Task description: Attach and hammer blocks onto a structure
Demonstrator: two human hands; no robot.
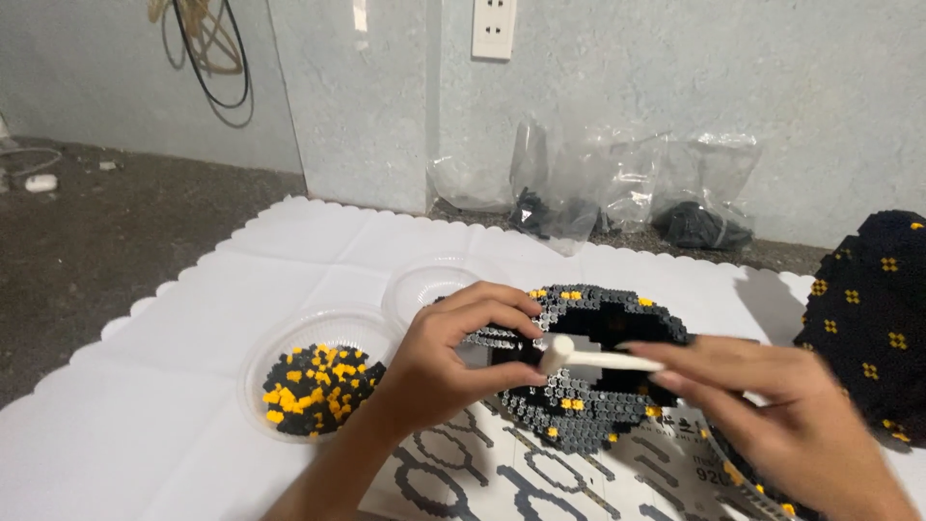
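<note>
You're mid-build here: your left hand (463, 352) is curled, pinching the near-left edge of the black and yellow block disc (588, 371) lying mid-sheet. Your right hand (781, 415) is closed around the little white hammer (593, 359), handle running left-right, head pointing left. Looks like tapping comes next, so brace that edge.

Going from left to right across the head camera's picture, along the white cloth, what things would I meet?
Clear dish of yellow and black bricks → left hand → white mallet over the ring-shaped black brick build → right hand → black domed build with yellow dots.
</note>
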